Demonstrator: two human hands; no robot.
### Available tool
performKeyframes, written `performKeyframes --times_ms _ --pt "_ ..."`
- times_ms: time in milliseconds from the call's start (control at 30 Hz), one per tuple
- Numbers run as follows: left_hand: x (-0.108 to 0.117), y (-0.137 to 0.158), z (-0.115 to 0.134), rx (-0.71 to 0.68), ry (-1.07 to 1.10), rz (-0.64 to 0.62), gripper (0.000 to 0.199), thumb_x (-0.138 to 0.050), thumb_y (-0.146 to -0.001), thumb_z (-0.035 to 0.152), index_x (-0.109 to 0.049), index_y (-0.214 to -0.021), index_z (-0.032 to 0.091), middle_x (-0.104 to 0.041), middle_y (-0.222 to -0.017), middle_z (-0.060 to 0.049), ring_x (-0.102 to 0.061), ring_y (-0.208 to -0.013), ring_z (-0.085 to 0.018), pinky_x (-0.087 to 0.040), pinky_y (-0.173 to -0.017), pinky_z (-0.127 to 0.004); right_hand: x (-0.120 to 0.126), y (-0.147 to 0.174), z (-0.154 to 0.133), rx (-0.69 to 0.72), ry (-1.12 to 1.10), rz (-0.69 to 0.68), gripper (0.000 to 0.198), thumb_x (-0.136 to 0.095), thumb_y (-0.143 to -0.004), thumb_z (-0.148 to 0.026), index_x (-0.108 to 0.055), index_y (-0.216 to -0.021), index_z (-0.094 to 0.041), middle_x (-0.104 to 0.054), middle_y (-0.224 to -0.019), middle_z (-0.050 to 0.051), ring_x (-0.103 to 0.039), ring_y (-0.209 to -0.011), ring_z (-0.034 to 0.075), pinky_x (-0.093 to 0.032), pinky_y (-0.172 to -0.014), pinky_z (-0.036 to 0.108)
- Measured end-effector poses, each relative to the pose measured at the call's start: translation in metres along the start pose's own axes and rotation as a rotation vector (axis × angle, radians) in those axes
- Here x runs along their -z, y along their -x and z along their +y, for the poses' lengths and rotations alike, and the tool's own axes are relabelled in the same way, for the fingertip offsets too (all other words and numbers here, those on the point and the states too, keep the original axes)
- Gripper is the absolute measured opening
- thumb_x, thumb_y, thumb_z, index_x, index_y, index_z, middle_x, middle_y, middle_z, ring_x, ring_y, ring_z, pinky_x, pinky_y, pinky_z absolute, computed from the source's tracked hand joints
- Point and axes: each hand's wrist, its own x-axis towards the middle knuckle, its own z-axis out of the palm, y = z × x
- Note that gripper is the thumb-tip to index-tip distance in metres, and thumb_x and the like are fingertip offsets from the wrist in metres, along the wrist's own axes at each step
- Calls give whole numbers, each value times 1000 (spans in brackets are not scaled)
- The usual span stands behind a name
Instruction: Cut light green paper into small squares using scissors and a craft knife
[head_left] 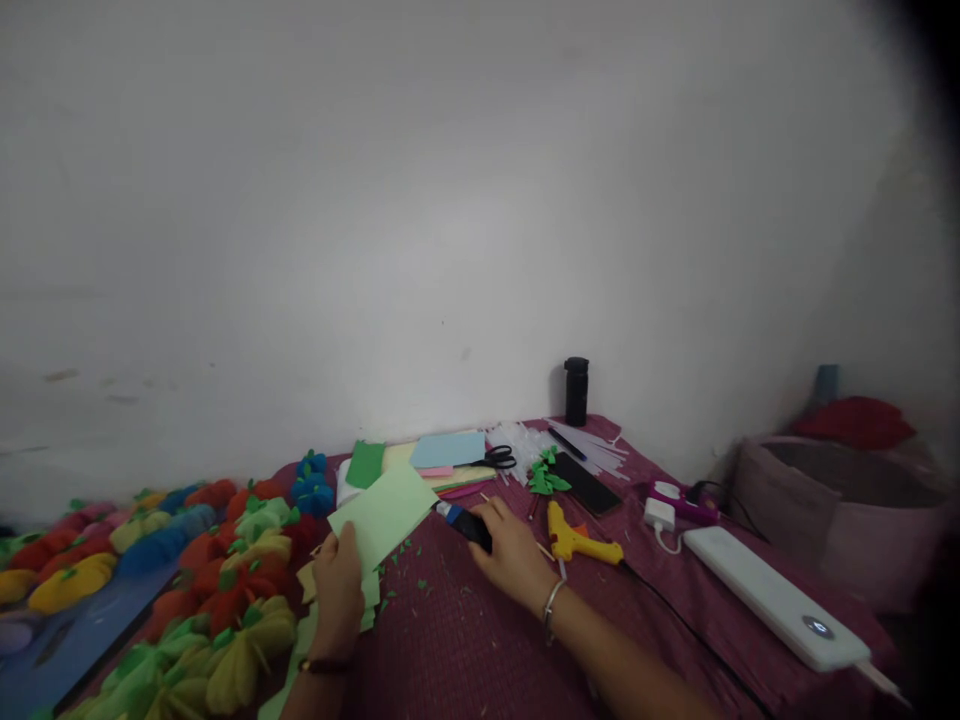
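My left hand (337, 580) grips the lower left edge of a pale green sheet (386, 515), tilted up over the table. My right hand (517, 555) is wrapped round a black and blue hand tool (466, 524), probably electric, whose kind I cannot make out. Its narrow tip points left and lies close to the sheet's right corner; I cannot tell whether they touch. Small green scraps (421, 583) are scattered on the cloth below. More pale green pieces (369, 597) lie under my left hand, partly hidden by it.
Plush fruit-like shapes (240, 590) crowd the left. Behind are coloured sheets (450, 449), black scissors (498, 458), clear sticks (521, 440) and green leaf shapes (547, 475). A yellow glue gun (581, 541), phone (585, 485), power strip (682, 500), white power bank (776, 597) and black bottle (577, 392) stand rightward.
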Motion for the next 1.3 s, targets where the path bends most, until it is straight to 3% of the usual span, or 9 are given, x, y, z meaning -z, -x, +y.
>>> performKeyframes --times_ms 300,567,867,1167,1300 --pt "0 2 11 33 -101 -25 26 -54 -64 39 -60 -69 15 -58 -56 0 -53 -54 -16 -44 -53 -28 -1 -1 2 26 -34 21 32 -57 -76 -16 -56 -107 -21 -53 -102 6 -53 -95 21 -44 -85 33" --pt "5 -12 -2 120 91 -13 33 -58 -64 38 -62 -86 14 -63 -64 -1 -55 -53 -15 -47 -56 -29 2 0 1 38 -57 15 33 -57 -76 -15 -56 -109 -21 -54 -101 6 -53 -95 20 -44 -86 32" --pt "1 -9 -10 9 -108 -66 29 -53 -66 42 -60 -73 15 -59 -59 0 -54 -55 -16 -43 -53 -29 -6 1 0 7 -21 35 30 -57 -76 -16 -58 -105 -21 -55 -99 6 -53 -96 22 -43 -86 34" --pt "5 -17 -11 85 -27 -75 33 -57 -62 43 -62 -78 14 -58 -57 2 -51 -50 -15 -42 -50 -28 -1 -1 5 7 -61 20 30 -56 -76 -15 -57 -105 -21 -54 -100 6 -54 -93 20 -43 -84 31" --pt "7 -22 -15 43 -56 -76 36 -59 -60 46 -63 -74 13 -59 -55 0 -53 -50 -16 -42 -49 -29 -1 -1 4 1 -59 11 31 -56 -75 -16 -57 -105 -21 -54 -100 6 -54 -93 20 -43 -82 31"
